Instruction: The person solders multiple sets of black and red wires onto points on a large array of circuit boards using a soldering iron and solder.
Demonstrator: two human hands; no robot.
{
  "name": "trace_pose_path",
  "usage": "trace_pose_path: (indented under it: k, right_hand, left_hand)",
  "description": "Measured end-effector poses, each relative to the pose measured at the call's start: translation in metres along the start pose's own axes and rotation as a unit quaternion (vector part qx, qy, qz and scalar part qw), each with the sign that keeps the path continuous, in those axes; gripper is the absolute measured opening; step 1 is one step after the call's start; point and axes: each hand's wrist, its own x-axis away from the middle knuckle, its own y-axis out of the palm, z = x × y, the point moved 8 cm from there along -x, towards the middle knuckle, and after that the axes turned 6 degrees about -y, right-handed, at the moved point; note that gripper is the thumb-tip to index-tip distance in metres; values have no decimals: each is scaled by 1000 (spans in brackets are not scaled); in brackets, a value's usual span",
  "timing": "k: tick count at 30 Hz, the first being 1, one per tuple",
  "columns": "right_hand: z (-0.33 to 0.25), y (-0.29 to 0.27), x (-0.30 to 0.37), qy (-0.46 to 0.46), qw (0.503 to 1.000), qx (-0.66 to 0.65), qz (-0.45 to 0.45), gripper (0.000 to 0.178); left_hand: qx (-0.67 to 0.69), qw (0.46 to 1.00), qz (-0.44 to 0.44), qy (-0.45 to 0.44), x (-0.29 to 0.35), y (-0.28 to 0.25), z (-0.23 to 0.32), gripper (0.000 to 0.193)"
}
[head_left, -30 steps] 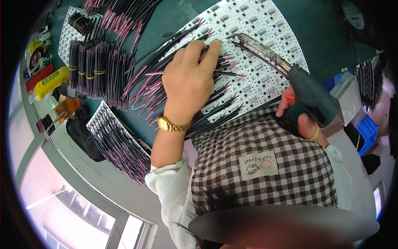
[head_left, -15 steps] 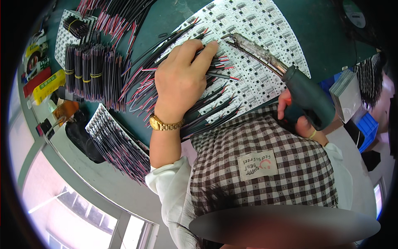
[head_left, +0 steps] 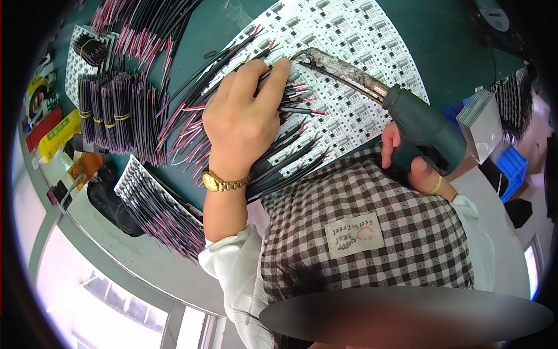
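Observation:
A large sheet of white circuit boards (head_left: 372, 64) lies on the green table, with several black wires with red and white ends (head_left: 232, 58) across its left part. My left hand (head_left: 244, 116), with a gold watch at the wrist, rests over these wires. Its fingers are closed in a pinch on a wire, mostly hidden under them, beside the iron's tip. My right hand (head_left: 401, 151) grips a soldering iron (head_left: 418, 119) with a dark green handle, partly hidden behind it. The iron's bent, crusted tip reaches left to my left fingertips, over the boards.
Bundles of black wires tied with yellow bands (head_left: 107, 116) stand at the left. Loose red-tipped wires (head_left: 145, 35) lie behind them. A wired board sheet (head_left: 160, 209) sits at the near left edge. A blue bin (head_left: 511, 171) and stacked pale boards (head_left: 479, 125) are at the right.
The iron's tip has come closer to my left fingertips and now meets them. The whole view has shifted slightly; both hands keep their grip.

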Motion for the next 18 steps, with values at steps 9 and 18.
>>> trace_pose_path:
  k: [9, 18]
  right_hand:
    - [-4, -4, 0, -5, 1000, -14, 13, 79]
    - [-15, -7, -4, -24, 996, -9, 80, 98]
  left_hand:
    - [29, 1000, 3, 1, -5, 0, -2, 37]
    - [45, 999, -6, -18, -9, 4, -6, 41]
